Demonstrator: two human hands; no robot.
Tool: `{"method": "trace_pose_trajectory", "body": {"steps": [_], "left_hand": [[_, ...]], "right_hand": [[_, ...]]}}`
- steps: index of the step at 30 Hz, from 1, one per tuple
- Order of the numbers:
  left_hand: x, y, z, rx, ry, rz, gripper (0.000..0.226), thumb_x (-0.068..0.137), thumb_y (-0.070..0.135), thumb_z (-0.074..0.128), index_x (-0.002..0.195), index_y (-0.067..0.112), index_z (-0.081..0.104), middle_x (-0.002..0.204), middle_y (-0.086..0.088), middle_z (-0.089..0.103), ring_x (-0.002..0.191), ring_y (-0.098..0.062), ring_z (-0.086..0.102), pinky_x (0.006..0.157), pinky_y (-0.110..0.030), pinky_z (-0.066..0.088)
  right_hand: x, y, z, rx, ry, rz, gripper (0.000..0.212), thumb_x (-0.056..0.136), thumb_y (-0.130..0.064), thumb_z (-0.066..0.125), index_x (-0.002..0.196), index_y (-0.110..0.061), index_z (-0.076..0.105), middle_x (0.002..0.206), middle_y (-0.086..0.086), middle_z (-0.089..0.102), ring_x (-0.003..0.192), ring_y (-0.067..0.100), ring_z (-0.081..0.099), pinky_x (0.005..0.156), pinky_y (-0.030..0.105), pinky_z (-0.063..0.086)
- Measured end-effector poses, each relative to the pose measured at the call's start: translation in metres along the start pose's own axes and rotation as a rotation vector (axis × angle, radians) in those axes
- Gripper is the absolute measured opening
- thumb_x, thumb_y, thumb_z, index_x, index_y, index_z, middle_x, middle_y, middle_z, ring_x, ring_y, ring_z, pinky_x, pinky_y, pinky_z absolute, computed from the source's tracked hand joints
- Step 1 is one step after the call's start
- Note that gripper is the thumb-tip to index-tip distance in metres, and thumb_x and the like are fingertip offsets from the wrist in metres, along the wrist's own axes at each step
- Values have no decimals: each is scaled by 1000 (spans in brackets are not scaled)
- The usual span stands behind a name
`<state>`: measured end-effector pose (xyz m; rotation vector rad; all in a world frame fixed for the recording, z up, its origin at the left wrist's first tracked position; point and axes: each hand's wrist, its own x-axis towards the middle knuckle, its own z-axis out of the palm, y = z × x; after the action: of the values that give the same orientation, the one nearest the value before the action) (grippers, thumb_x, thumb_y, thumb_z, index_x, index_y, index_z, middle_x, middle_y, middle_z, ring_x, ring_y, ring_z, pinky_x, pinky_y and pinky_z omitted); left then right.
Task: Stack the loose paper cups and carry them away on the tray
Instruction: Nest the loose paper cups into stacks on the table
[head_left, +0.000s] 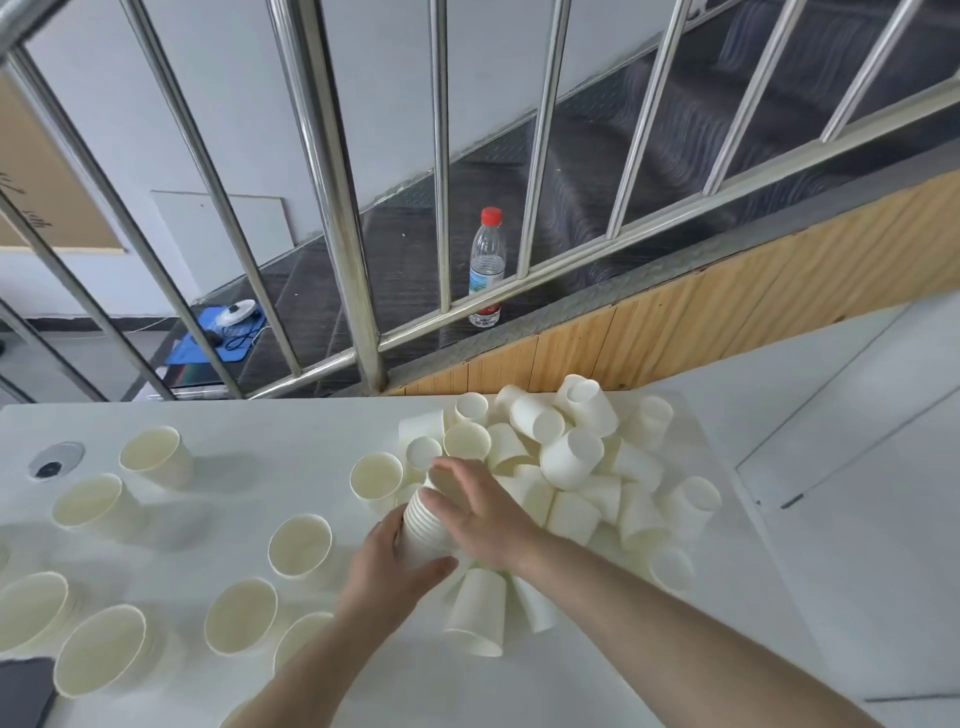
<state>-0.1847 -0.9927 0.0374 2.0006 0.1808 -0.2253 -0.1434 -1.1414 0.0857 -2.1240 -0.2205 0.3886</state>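
Head view: the left hand (395, 566) grips the nested stack (423, 535) on the tabletop (291, 431); the right hand (467, 506) presses its top, fingers apparently spread. A skewed push could jam cups or topple the pile (571, 467).

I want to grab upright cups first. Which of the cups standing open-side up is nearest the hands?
The upright cup just left of the left hand and its stack of cups, at the pile's edge. The other upright cups stand farther left.

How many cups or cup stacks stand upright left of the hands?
8: far left; left edge; middle; near, partly hidden by the arm.
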Motion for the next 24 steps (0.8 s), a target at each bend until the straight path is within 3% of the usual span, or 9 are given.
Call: {"method": "trace_pose_trajectory", "body": {"steps": [4, 5, 7, 9, 10, 14, 18, 20, 24], "left_hand": [[-2, 2, 1, 14, -24, 21, 49, 65, 29, 86, 106, 35, 60, 94, 7, 70, 84, -3, 66, 72, -24, 50], [-2, 1, 1, 26, -19, 15, 53, 63, 30, 85, 109, 34, 59, 97, 7, 69, 87, -4, 65, 74, -26, 51], [-2, -3, -1, 40, -17, 10, 64, 60, 34, 84, 117, 34, 54, 102, 7, 65, 92, -8, 63, 78, -29, 51], [-2, -6, -2, 41, -34, 2, 67, 58, 34, 83, 119, 33, 53, 103, 6, 64, 93, -9, 62, 77, -28, 50], [-2, -6, -3, 41, -42, 6, 66, 60, 32, 83, 119, 32, 54, 103, 6, 64, 93, -8, 62, 76, -26, 49], [-1, -9, -3, 37, -53, 6, 64, 64, 27, 84, 119, 32, 52, 104, 6, 63, 94, -9, 60, 75, -25, 48], [-1, -12, -2, 51, -70, -3, 68, 59, 36, 82, 120, 33, 52, 105, 7, 63, 95, -9, 60, 78, -27, 49], [0, -13, -1, 51, -75, -1, 67, 59, 37, 81, 120, 32, 53, 104, 7, 64, 94, -8, 61, 76, -26, 48], [2, -13, -2, 64, -84, 3, 63, 64, 28, 83, 120, 28, 55, 103, 5, 64, 92, -9, 61, 71, -22, 46]], "right_hand": [[-12, 6, 9, -6, -99, 28, 56, 98, -53, 35, 144, -22, 35, 149, 2, 35, 137, 13, 31, 111, 30, 27], [-13, 7, 7, 7, -48, 7, 53, 100, -50, 35, 141, -17, 40, 145, 5, 42, 134, 13, 36, 111, 32, 30], [-11, 15, 0, -18, 205, -15, 46, 100, -44, 38, 131, -13, 52, 133, 6, 53, 126, 15, 45, 107, 35, 35], [-5, 31, -10, -155, 416, 32, 46, 96, -45, 42, 131, -18, 52, 132, 2, 51, 128, 20, 42, 105, 35, 38], [-4, 38, -15, -254, 437, 84, 49, 94, -46, 46, 135, -20, 48, 135, 2, 46, 130, 22, 38, 104, 36, 38], [-3, 60, -26, -567, 248, 281, 74, 84, -48, 62, 145, -26, 27, 144, 5, 29, 134, 26, 28, 101, 37, 39], [-2, 69, -25, -551, 171, 317, 73, 81, -31, 69, 141, -22, 28, 137, 5, 35, 127, 26, 38, 91, 36, 44], [-3, 70, -26, -526, 174, 310, 68, 83, -24, 67, 140, -20, 30, 133, 6, 39, 120, 27, 46, 86, 35, 46], [-7, 64, -31, -383, 342, 179, 67, 84, -39, 64, 140, -18, 32, 130, 3, 43, 116, 24, 50, 89, 32, 45]]}}
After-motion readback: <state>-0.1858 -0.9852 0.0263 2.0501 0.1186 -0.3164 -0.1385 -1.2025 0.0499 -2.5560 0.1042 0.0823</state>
